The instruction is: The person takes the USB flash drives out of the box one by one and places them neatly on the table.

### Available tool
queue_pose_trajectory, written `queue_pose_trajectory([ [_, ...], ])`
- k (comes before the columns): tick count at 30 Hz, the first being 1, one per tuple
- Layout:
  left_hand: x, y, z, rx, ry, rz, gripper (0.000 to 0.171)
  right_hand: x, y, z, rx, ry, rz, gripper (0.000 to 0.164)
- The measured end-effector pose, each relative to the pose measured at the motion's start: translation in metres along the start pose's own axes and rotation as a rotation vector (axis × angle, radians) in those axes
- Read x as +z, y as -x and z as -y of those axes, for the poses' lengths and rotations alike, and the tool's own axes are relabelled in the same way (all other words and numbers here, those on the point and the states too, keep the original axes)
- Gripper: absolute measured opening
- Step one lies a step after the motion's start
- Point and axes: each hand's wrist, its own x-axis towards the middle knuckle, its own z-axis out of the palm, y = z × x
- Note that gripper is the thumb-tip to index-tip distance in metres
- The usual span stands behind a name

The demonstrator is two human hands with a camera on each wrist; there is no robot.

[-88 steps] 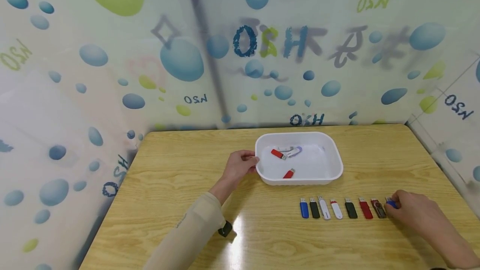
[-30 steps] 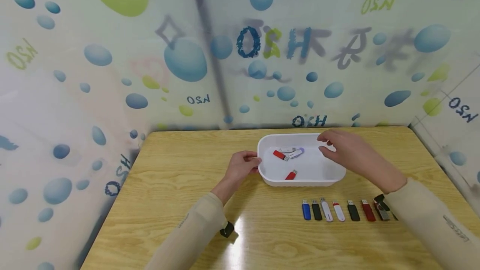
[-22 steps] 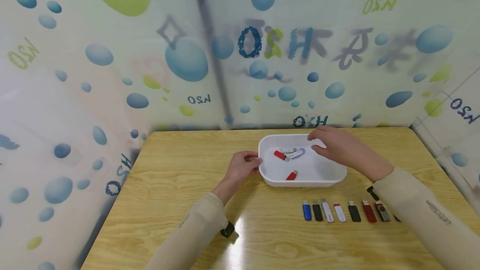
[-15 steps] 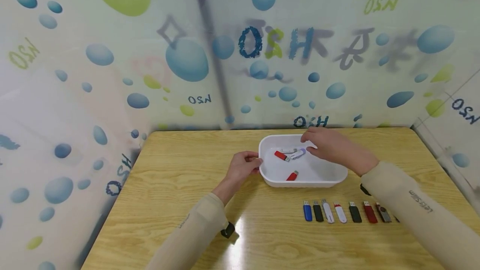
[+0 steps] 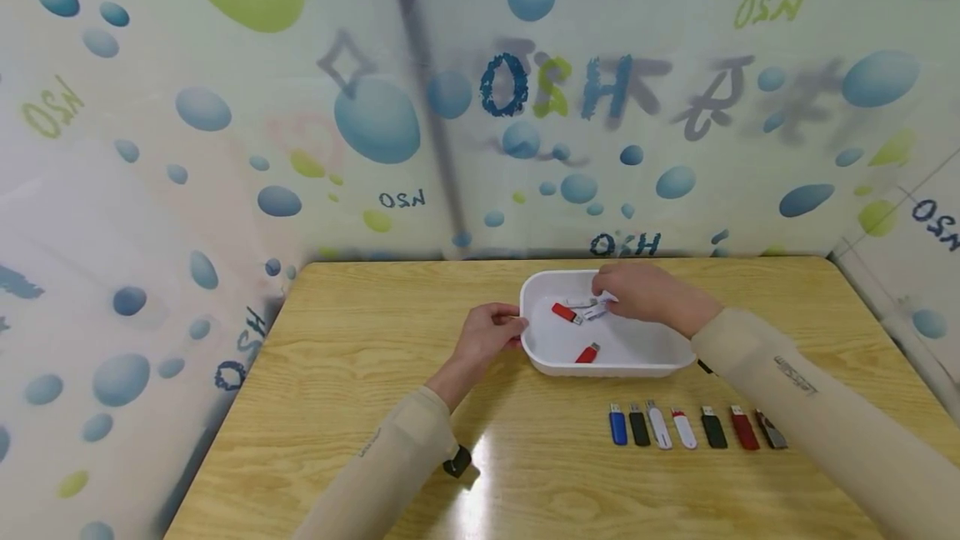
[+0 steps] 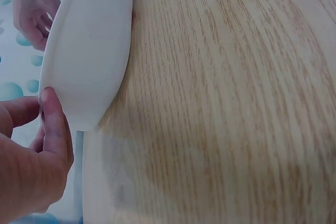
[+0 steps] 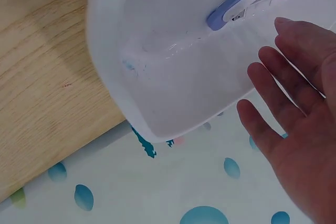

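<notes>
My left hand (image 5: 480, 338) pinches the left rim of a white plastic tub (image 5: 600, 371); in the left wrist view thumb and fingers straddle its edge (image 6: 86, 51). Inside the tub lie a red USB stick (image 5: 562, 312), a second red one (image 5: 588, 353) near the front wall, a pale one (image 5: 577, 303) and a white-and-purple one (image 5: 594, 312). My right hand (image 5: 641, 297) is over the tub's back right part, fingertips right by the white-and-purple stick. The right wrist view has that stick (image 7: 231, 10) apart from the loosely bent fingers, with nothing held.
In front of the tub several USB sticks lie in a row: blue (image 5: 618, 425), black (image 5: 639, 425), white (image 5: 659, 425), white and red (image 5: 684, 429), black-green (image 5: 714, 427), dark red (image 5: 744, 428) and a swivel one (image 5: 771, 430). The right sleeve (image 5: 795, 382) covers the row's right end.
My right hand has left the blue USB stick at the row's right end and moved left and back, over the tub to the white-and-purple stick. My left hand stays on the rim.
</notes>
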Motion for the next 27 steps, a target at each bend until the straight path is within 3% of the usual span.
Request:
queue_pose_trajectory([
  [6,-0.001,-0.001,0.001,0.004,0.0,0.005,0.034,0.002,-0.009,-0.003,-0.021,0.025,0.007,0.022],
  [18,0.0,0.0,-0.002,-0.001,-0.027,0.002,0.033,0.007,-0.017,-0.002,-0.008,0.021,0.124,0.02],
  [27,0.0,-0.001,0.001,0.01,-0.021,0.003,0.032,0.014,-0.017,-0.002,-0.04,0.044,0.138,0.013],
])
